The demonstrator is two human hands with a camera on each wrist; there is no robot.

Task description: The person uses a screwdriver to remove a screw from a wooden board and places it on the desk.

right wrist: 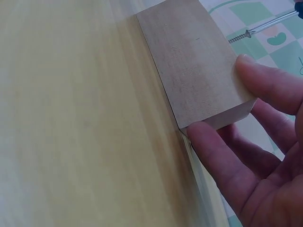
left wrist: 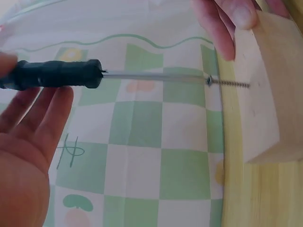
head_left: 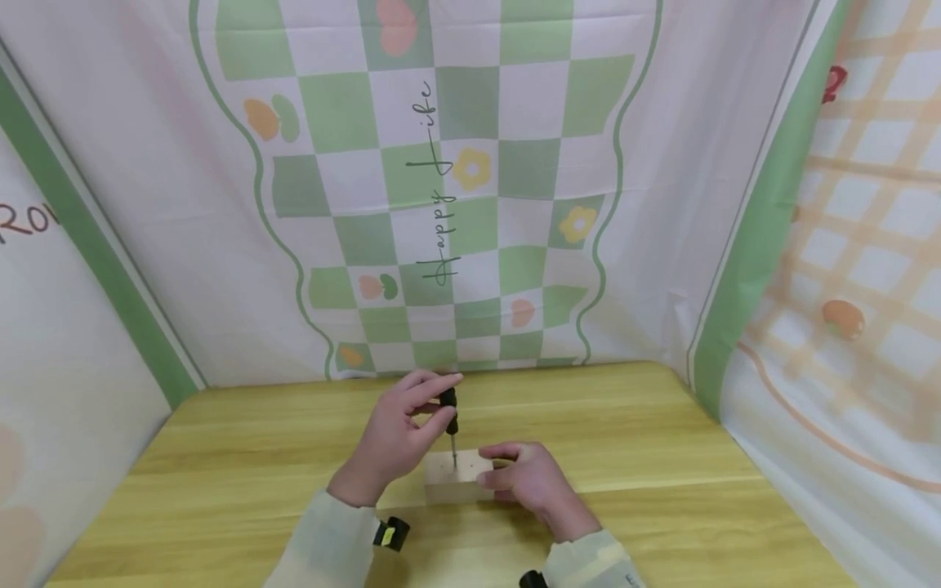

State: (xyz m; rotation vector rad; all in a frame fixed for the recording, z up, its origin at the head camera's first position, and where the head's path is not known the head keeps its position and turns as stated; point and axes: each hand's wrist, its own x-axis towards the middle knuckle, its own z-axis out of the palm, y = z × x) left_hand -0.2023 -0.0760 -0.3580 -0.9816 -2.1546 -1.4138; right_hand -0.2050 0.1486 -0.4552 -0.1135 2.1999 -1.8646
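Observation:
A pale wooden block (head_left: 459,492) lies on the table, with small holes in its top face. One screw (left wrist: 232,83) stands upright in that face, most of its thread showing. The tip of a black-handled screwdriver (left wrist: 59,74) meets the screw's head. My left hand (head_left: 393,429) holds the screwdriver's handle (head_left: 452,420) between thumb and fingers. At the block's right end my right hand (head_left: 532,482) grips it, thumb and fingers around the end and its edges, as the right wrist view shows of the block (right wrist: 194,61).
The wood-grain table (head_left: 632,441) spreads around the block. A white and green checked cloth (head_left: 470,245) hangs behind its far edge, with more cloth hanging at the left and right sides. Dark wrist cameras (head_left: 393,533) sit at both sleeves.

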